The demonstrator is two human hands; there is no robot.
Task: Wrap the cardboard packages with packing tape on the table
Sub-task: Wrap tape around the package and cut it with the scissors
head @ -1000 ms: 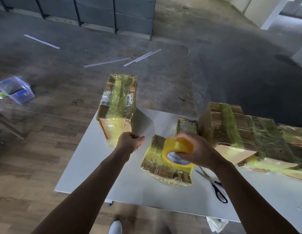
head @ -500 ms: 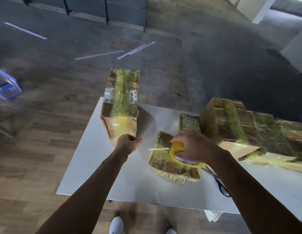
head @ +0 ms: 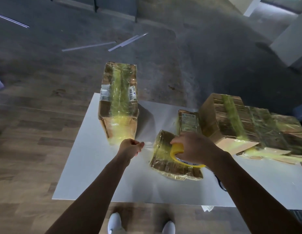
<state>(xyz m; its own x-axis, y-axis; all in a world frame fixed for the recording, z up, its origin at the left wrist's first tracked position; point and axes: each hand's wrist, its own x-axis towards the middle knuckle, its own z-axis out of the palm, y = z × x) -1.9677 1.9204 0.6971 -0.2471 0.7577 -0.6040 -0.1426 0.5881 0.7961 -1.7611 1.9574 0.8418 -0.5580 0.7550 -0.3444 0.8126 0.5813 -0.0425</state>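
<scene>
Tape is off the roll! The left hand (head: 131,146) pinches the loose end of the clear strip (head: 147,144), fingers (head: 139,146) curled tight on it. The right hand (head: 195,149) grips the yellow packing tape roll (head: 178,150), low over the small flat package (head: 165,166). That package lies flat at mid-desk (head: 96,166), just in front of the tall taped box (head: 119,102).

Danger now: the strip hangs in the air, and any slack could let it twist and stick to itself. A hard pull might also drag or lift this package, since neither hand pins it down.

Part of the package is hidden under the wrist, but its long axis seems to run away from the person, leaning a little left. The strip runs across that axis, left to right.
</scene>
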